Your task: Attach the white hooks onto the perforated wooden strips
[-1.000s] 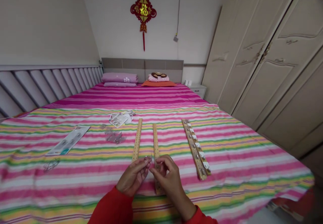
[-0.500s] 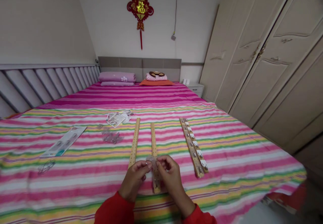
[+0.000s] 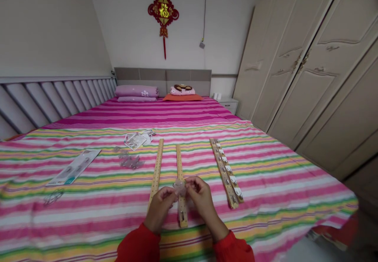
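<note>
My left hand (image 3: 160, 209) and my right hand (image 3: 202, 199) meet above the middle wooden strip (image 3: 180, 203), with a small clear plastic piece (image 3: 180, 187) pinched between their fingertips. That strip has holes along it and a small metal fitting near its near end. My hands touch it nowhere that I can see. To the left lies a matching perforated strip (image 3: 156, 171), close to my left hand. To the right lies a third wooden strip (image 3: 226, 171), carrying a row of several white-and-metal hooks.
All this lies on a striped pink, green and yellow bedspread (image 3: 265, 191). Farther left are a packaging card (image 3: 73, 167), a heap of clear plastic pieces (image 3: 128, 161), papers (image 3: 136, 140) and a loose clear piece (image 3: 53, 198). A wardrobe (image 3: 307, 65) stands right.
My hands have drawn closer together and lifted the clear piece slightly above the middle strip. The view has shifted a little, with the room sliding left across the frames.
</note>
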`<state>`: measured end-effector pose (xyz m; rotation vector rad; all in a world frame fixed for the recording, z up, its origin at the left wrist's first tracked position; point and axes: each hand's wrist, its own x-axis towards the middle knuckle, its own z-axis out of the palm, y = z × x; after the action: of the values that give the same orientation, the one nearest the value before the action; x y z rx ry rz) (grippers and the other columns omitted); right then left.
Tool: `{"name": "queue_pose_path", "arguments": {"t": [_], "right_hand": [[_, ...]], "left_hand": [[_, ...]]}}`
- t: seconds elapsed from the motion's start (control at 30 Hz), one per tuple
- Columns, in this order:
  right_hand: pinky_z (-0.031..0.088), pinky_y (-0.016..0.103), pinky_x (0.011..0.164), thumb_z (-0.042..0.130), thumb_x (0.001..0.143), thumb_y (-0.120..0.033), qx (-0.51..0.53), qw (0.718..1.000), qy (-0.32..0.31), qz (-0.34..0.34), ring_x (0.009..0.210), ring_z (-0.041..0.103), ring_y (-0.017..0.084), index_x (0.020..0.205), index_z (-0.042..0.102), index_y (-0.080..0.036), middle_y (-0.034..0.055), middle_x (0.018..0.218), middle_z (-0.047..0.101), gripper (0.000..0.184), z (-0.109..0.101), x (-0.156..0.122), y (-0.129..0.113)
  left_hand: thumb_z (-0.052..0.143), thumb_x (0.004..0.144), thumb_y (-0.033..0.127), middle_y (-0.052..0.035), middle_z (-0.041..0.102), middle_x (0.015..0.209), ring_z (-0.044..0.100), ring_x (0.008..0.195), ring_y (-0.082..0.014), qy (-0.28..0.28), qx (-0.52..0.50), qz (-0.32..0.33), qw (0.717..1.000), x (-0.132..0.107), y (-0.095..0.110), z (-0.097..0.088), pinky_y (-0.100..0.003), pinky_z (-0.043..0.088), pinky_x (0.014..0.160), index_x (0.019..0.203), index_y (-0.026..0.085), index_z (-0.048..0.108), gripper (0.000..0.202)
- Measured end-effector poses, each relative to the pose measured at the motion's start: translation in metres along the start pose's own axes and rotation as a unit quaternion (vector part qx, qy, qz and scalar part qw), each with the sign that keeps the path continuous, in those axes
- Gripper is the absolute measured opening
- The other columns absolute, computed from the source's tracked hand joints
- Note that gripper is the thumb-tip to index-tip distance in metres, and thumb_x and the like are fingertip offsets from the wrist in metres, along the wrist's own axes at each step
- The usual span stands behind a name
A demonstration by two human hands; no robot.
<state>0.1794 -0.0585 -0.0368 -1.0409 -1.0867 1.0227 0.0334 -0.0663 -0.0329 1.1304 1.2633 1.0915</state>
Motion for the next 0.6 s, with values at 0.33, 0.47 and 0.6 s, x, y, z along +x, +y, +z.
{"name": "queue_pose_path", "arguments": {"t": [0.33,0.47,0.6], "right_hand": [[0.038,0.021,0.05,0.057,0.069,-0.015,-0.109,0.983,-0.129,-0.079,0.055,0.048,0.011,0.096,0.068,-0.021,-0.0026,0.066,0.058,0.03,-0.007,0.001,-0.01],[0.034,0.021,0.048,0.059,0.069,-0.018,-0.065,0.99,-0.12,-0.043,0.049,0.043,0.009,0.095,0.068,-0.019,-0.0041,0.063,0.055,0.028,-0.004,0.006,-0.011],[0.034,0.021,0.047,0.064,0.066,-0.022,-0.029,0.997,-0.07,-0.027,0.049,0.041,0.008,0.092,0.068,-0.018,-0.0031,0.065,0.058,0.026,-0.006,0.018,-0.005]], "left_hand": [[0.069,0.068,0.038,-0.0076,0.066,0.083,0.058,0.084,-0.0223,0.004,0.142,0.21,0.967,0.006,0.012,-0.012,-0.03,0.045,0.078,0.078,0.025,0.074,0.017],[0.067,0.071,0.038,-0.0059,0.064,0.073,0.057,0.07,-0.0185,-0.036,0.171,0.188,0.966,0.008,0.007,-0.011,-0.027,0.044,0.066,0.075,0.023,0.074,0.016],[0.065,0.071,0.037,-0.0051,0.065,0.071,0.058,0.066,-0.017,-0.061,0.137,0.152,0.977,0.01,0.005,-0.007,-0.026,0.044,0.063,0.075,0.019,0.071,0.019]]}}
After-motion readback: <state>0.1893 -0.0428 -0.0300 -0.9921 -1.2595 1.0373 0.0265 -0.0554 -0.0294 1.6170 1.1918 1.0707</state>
